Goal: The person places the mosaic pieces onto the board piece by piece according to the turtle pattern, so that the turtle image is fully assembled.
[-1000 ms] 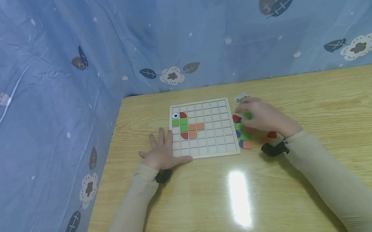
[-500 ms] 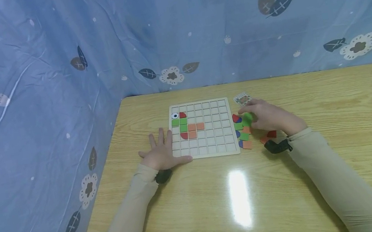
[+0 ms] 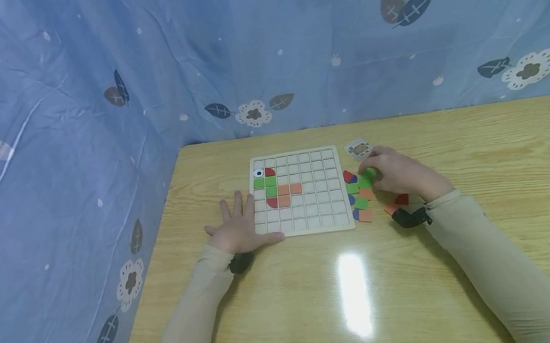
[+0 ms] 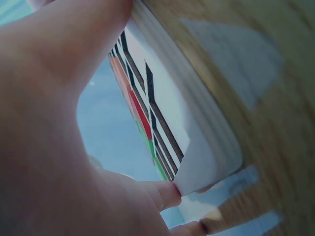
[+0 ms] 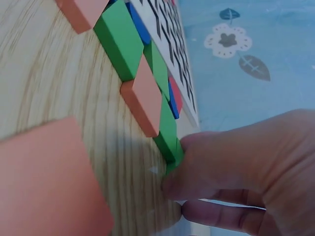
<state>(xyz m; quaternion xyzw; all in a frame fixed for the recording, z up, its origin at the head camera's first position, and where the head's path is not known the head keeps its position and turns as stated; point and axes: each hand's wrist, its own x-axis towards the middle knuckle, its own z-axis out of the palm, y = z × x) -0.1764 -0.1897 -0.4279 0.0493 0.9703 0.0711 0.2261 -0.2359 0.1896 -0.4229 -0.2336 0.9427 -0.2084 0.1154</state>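
My left hand (image 3: 236, 230) lies spread on the table at the lower left corner of a pale wooden grid board (image 3: 319, 209). Its fingers touch the board's left edge and its thumb runs along the front edge. On the board, an eye tile (image 3: 258, 173), red rounded tiles (image 3: 273, 202), green squares (image 3: 271, 191) and orange squares (image 3: 296, 188) fill some cells. Right of the board, my right hand (image 3: 398, 173) pinches a green tile (image 5: 178, 156) between thumb and fingertips. That tile is right beside another green tile (image 5: 167, 125) in the loose pile.
Loose orange (image 3: 365, 216), green and blue tiles lie along the board's right edge. An orange tile (image 3: 391, 208) and a red tile (image 3: 402, 199) lie near my right wrist. Behind the pile is a small printed card (image 3: 359, 148). A blue patterned curtain (image 3: 313, 69) hangs behind the table.
My right hand has shifted right and slightly toward me, uncovering the card and more of the pile, and its fingers have come onto a green tile. My left hand has stayed in place.
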